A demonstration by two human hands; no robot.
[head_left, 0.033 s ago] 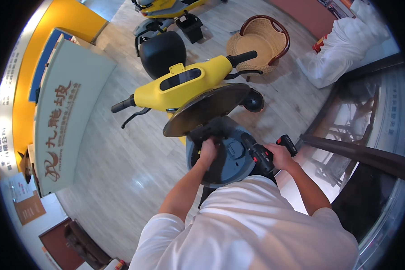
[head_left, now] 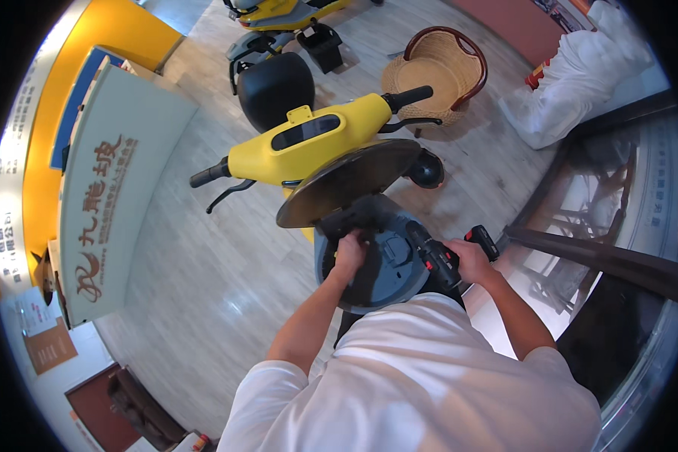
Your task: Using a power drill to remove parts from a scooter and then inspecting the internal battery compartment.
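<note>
A yellow electric scooter point(head_left: 297, 147) stands in front of me with its dark seat point(head_left: 354, 181) tipped up. Beneath the seat is a round grey storage compartment point(head_left: 410, 290). My left hand point(head_left: 349, 258) reaches into the left side of this compartment, fingers curled and closed. Shadow and the hand itself hide the fingertips and whatever they hold. Wrapped around the grip of a black cordless drill point(head_left: 438, 260) with red details is my right hand point(head_left: 472, 261). The drill's body lies over the compartment's right side, and its battery point(head_left: 482, 242) sticks out beyond my hand.
A wicker chair point(head_left: 429, 79) stands beyond the handlebar to the right. Farther off are a black bin point(head_left: 321, 47) and another yellow scooter point(head_left: 286, 13). A pale counter point(head_left: 120, 188) curves along the left. A dark-framed glass case point(head_left: 595, 203) is close on my right.
</note>
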